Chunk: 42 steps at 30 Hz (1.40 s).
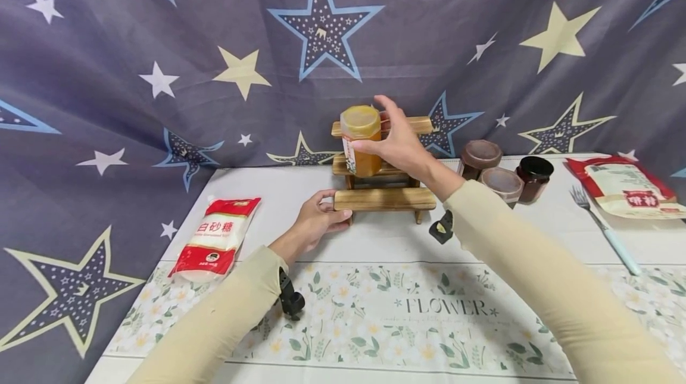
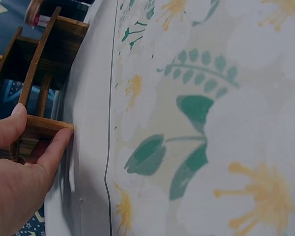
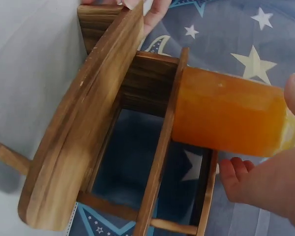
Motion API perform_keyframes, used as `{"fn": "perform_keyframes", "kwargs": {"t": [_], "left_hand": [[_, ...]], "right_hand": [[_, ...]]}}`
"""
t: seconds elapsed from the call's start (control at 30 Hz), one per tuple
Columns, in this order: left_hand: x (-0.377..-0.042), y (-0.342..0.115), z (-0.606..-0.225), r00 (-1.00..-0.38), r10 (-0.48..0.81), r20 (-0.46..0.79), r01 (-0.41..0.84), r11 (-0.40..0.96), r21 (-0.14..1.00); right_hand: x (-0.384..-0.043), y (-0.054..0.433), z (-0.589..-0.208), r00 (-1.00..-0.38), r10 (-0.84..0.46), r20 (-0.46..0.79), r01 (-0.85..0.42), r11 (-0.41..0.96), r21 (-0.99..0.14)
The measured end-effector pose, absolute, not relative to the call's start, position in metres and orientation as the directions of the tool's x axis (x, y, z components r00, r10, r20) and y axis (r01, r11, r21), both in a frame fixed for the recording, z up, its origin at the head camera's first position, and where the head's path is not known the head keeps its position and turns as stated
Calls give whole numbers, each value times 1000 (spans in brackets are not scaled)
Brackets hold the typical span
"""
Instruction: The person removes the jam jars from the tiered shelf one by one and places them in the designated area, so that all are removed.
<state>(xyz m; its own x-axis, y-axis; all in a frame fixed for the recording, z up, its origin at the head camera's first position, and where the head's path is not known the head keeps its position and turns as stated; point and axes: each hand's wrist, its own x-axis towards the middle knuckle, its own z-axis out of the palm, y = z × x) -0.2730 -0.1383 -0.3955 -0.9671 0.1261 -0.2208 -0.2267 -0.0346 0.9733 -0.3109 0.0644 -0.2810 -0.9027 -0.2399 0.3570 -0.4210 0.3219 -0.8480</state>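
Note:
A three-tier wooden step stand (image 1: 386, 199) rises at the back middle of the table. My left hand (image 1: 313, 220) pinches the left end of its lowest step, thumb on one face and fingers on the other, as the left wrist view shows. On the middle step is a jar (image 1: 367, 155) with orange contents, a white label and a yellowish lid. My right hand (image 1: 399, 140) is spread around the jar's upper part from the right. In the right wrist view a gap shows between its curved fingertips (image 3: 229, 179) and the orange jar (image 3: 226, 110).
Right of the stand are two brown jars with clear lids (image 1: 480, 155) (image 1: 502, 183) and a black-lidded jar (image 1: 536, 171). Farther right lie a fork (image 1: 605, 229) and a red-and-cream bag (image 1: 627, 184). A red-and-white sugar bag (image 1: 217, 235) lies left. A star-patterned curtain (image 1: 187, 44) hangs behind.

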Motion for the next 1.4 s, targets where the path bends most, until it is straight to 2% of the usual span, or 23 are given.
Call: {"fn": "perform_keyframes", "kwargs": {"t": [0.7,1.1,1.4], "left_hand": [[-274,-138,-393,-970,126,-209,-213,-20,977],[-275,-139,-394,-968,129,-215,-219,-21,975],[-272,-139,-395,-969,125,-213,-216,-13,976]], "right_hand": [[-315,51,-284,-878,-217,427,-479,402,-781],[-314,49,-287,-864,-171,474,-503,349,-791],[-296,65,-284,-863,-154,482,-502,372,-781]]}}
